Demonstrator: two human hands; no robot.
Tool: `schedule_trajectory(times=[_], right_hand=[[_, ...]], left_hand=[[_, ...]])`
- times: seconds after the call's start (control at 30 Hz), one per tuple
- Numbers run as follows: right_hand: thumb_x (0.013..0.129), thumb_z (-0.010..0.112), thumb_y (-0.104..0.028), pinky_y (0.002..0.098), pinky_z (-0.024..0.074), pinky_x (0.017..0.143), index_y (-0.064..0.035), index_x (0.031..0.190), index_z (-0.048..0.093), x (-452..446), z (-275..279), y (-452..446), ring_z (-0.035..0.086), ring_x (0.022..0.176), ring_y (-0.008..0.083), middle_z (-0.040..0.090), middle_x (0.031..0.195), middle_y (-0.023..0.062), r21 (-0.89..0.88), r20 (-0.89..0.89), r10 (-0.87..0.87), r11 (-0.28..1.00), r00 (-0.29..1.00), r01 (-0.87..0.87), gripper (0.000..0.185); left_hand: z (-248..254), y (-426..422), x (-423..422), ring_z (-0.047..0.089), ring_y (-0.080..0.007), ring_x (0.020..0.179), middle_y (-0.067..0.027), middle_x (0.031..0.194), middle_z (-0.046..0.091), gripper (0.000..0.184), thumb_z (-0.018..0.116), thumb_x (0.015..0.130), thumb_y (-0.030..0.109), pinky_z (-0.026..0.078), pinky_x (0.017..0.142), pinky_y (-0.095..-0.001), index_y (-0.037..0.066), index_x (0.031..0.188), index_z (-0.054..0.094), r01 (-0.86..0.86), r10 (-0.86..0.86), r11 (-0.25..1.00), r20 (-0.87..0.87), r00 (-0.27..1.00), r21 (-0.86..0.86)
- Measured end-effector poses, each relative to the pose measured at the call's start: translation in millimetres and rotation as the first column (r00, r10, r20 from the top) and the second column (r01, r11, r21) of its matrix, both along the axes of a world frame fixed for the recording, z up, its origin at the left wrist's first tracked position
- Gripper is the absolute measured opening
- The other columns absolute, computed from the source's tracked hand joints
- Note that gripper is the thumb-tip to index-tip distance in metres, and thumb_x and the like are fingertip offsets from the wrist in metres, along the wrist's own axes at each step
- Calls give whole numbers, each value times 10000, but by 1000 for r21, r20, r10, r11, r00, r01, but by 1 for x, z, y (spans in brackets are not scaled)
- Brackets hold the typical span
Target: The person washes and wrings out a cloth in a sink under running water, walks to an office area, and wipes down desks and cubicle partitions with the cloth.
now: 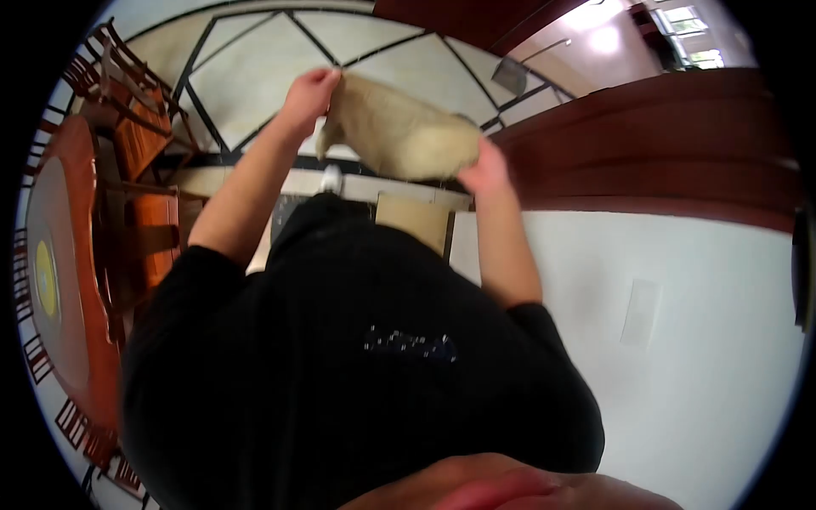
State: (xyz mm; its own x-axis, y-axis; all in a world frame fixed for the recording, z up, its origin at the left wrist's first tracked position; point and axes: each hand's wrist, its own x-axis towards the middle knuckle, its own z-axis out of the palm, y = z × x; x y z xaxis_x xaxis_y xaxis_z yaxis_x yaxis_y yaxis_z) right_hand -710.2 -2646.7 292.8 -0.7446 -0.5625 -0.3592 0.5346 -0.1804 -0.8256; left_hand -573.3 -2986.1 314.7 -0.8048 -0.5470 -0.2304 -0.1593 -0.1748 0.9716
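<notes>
We see a beige cloth [404, 136] stretched between both hands, above the tiled floor [246, 72]. Left hand [310, 100]: grip pinching the cloth's upper left corner. Right hand [488, 170]: grip pinching the opposite end. Floor is cream tile cut by dark diagonal bands; we spot a white shoe [331, 179] below the cloth. On our left, a reddish-brown wooden table [104, 365] with a rounded edge (yellow disc [45, 279] at its middle), wooden chairs [140, 127] around it. On our right, dark red wood panelling [646, 153], then a white wall [552, 263] with a pale rectangular plate [640, 313]. Far end: bright windows [684, 21].
</notes>
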Motion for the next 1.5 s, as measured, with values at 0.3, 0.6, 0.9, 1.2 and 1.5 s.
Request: schedule_trajectory(times=[0.3,0.6,0.9,1.2,1.5], right_hand=[[1143,345,-287,519,419,1159,53,1461,467,-178,-4,-166,523,1373,363,545,1480,201,-115,299,-156,974,942,197,481],[1042,648,-131,354,534,957,22,1302,574,-356,3,-154,649,1075,199,663,1198,96,-66,-95,-342,939,935,337,310],[1078,585,-153,345,530,1005,44,1327,558,-560,2,-86,643,1147,197,656,1263,116,-108,-166,-298,953,940,283,319],[1098,532,-161,384,538,1037,48,1403,498,-732,42,3,627,1215,253,633,1308,155,-61,-280,-261,965,924,255,372],[1108,450,-143,405,553,1027,84,1361,521,-919,89,62,655,1203,280,650,1289,222,-113,-461,-451,884,764,454,347]], left_hand=[[-20,16,-235,652,-174,926,-72,1033,684,266,558,1063,286,581,792,-342,57,1135,672,273,-270,955,-35,962,121],[3,-3,-441,608,-155,1228,-78,1297,670,418,604,1046,113,489,1035,-329,57,1459,571,875,-880,474,-54,471,-94],[-24,-18,-677,586,-207,1126,-87,1306,605,661,823,912,339,518,994,-365,55,1422,513,636,-712,655,-50,701,-409],[19,33,-903,656,-162,1065,-54,1206,690,315,698,1025,247,545,933,-330,30,1253,676,652,-888,297,50,458,-698],[70,120,-1066,635,-120,953,-15,1036,704,265,625,1061,250,535,836,-301,18,1172,689,735,-726,648,-457,514,-202]])
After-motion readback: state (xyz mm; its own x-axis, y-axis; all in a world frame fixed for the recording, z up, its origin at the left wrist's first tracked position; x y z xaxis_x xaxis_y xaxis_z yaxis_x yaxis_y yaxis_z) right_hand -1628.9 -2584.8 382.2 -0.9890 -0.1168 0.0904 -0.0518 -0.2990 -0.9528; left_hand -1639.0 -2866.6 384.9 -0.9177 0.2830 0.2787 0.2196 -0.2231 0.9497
